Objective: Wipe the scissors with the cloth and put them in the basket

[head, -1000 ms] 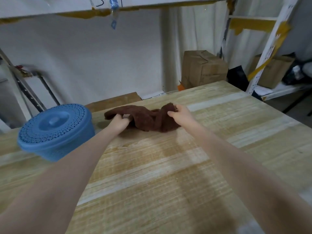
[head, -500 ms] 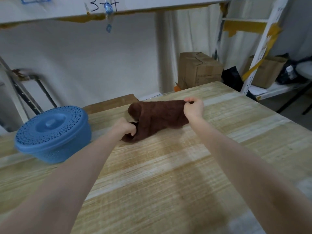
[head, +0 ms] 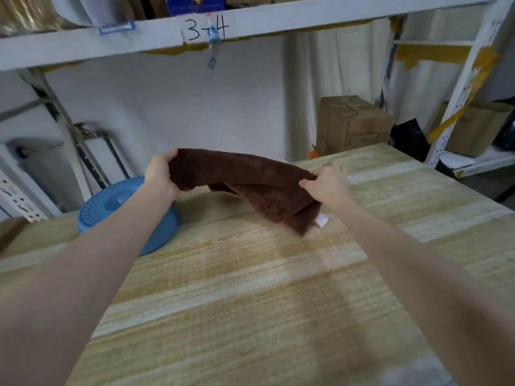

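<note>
Cloth (head: 245, 179), dark brown and plush, is held stretched above the pale wood-grain surface (head: 250, 302), with a sagging fold and a small white tag (head: 322, 220) hanging low. Its ends are gripped with curled fingers by the left hand (head: 160, 176) at 10 o'clock and the right hand (head: 327, 185) at 2 o'clock, arms extended. A round blue perforated basket (head: 111, 207) is set at 9 o'clock.

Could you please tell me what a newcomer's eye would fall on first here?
The dark brown terry cloth stands out, held up over the pale wooden table between the left hand and the right hand. Next comes the round blue perforated plastic basket, lid on, at the table's left side. No scissors show.
</note>
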Demonstrator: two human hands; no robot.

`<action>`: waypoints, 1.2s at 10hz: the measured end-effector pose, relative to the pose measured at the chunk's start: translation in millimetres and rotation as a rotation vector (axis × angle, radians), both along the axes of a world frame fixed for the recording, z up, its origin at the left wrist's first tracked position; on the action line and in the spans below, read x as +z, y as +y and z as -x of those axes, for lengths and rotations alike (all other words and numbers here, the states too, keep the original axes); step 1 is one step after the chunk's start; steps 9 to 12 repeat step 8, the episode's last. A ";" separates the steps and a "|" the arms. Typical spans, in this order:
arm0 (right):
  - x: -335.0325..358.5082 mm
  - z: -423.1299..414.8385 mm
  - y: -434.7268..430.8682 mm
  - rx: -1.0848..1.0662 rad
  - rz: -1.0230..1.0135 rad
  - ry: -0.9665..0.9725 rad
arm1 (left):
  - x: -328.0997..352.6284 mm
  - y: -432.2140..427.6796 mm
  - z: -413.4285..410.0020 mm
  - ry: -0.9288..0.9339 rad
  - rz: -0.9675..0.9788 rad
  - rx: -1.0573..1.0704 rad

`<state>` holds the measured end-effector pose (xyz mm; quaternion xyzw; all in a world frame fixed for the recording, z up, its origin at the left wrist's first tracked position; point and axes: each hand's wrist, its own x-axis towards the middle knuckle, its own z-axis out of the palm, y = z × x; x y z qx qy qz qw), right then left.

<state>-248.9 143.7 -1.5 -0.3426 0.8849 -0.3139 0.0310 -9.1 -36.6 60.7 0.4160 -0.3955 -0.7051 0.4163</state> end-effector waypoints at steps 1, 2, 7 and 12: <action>19.6 -23.9 -20.2 0.132 0.097 -0.338 | 24.1 9.1 5.2 0.139 0.121 -0.023; 34.0 -57.0 -49.4 0.235 0.338 -0.952 | 38.3 28.1 21.1 0.046 0.519 -0.080; -10.9 -80.2 -105.3 0.217 0.254 -0.418 | -50.4 21.7 -9.6 -1.006 0.967 -0.410; -2.0 -89.7 -106.6 0.298 0.360 -0.361 | -33.1 22.5 -13.2 -0.901 0.897 -0.313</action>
